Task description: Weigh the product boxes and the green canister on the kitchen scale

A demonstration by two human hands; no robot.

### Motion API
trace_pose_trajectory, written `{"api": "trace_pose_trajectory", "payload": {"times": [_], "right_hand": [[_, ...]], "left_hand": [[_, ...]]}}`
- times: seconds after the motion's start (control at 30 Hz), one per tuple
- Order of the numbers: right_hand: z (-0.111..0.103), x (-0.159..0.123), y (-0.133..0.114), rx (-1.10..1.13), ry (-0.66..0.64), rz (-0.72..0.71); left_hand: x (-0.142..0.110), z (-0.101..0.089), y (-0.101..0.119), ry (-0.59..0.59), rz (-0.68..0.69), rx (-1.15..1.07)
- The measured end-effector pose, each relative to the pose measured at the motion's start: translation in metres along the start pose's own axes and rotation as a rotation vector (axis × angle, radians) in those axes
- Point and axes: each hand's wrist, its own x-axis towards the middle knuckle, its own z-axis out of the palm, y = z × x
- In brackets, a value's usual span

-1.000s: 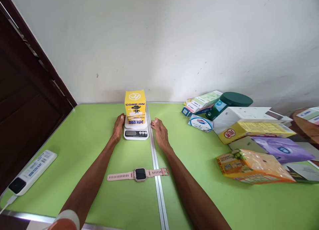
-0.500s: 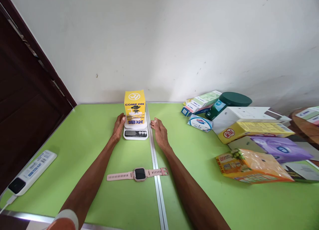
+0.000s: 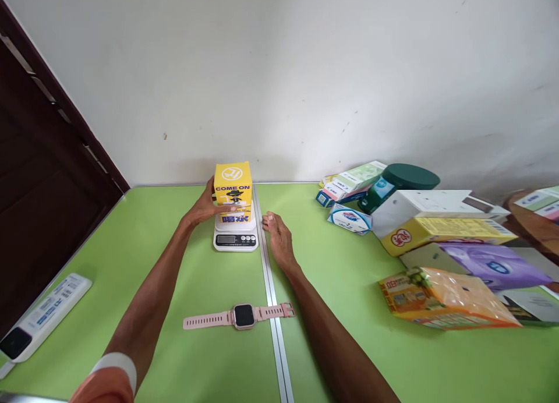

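Observation:
A yellow box printed "COME ON" stands upright on the white platform of a small kitchen scale. My left hand grips the box from its left side, the thumb lying across the lower front and the fingers reaching behind, partly hidden. To the right of the scale my right hand rests on the green table, holding nothing, its fingers loosely bent and apart from the box. Nearer to me, between my forearms, lies a pink-strapped smartwatch with a dark screen, its strap stretched out flat.
On the right lie several packages: an orange pack, a purple pack, a yellow-and-white box, a blue-and-white box and a dark green tub. A white power strip sits at the left. A wall rises behind the table.
My left hand has moved up from beside the scale and closed around the yellow box. My right hand stays in about the same place. The view has shifted slightly.

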Motion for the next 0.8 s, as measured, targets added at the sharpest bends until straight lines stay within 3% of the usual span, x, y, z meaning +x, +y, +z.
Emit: {"api": "trace_pose_trajectory", "payload": {"times": [0.1, 0.23, 0.33, 0.43, 0.53, 0.67, 0.8], "right_hand": [[-0.001, -0.002, 0.000, -0.009, -0.007, 0.004], [-0.005, -0.004, -0.008, -0.021, 0.005, 0.001], [0.003, 0.004, -0.031, -0.059, -0.010, -0.110], [0.031, 0.022, -0.065, -0.039, -0.156, -0.234], [0.072, 0.041, -0.090, 0.034, -0.368, -0.259], [0.116, 0.049, -0.096, 0.034, -0.525, -0.259], [0.136, 0.038, -0.095, -0.063, -0.642, -0.295]], "left_hand": [[0.005, -0.002, 0.009, -0.042, -0.073, -0.008], [0.000, -0.002, 0.011, 0.053, -0.073, -0.051], [-0.007, -0.013, 0.012, 0.126, -0.062, -0.077], [-0.014, -0.038, 0.016, 0.184, -0.044, -0.045], [-0.019, -0.070, 0.017, 0.290, -0.033, 0.006], [-0.019, -0.111, 0.000, 0.483, -0.065, 0.079], [-0.016, -0.142, -0.026, 0.577, -0.157, 0.050]]}}
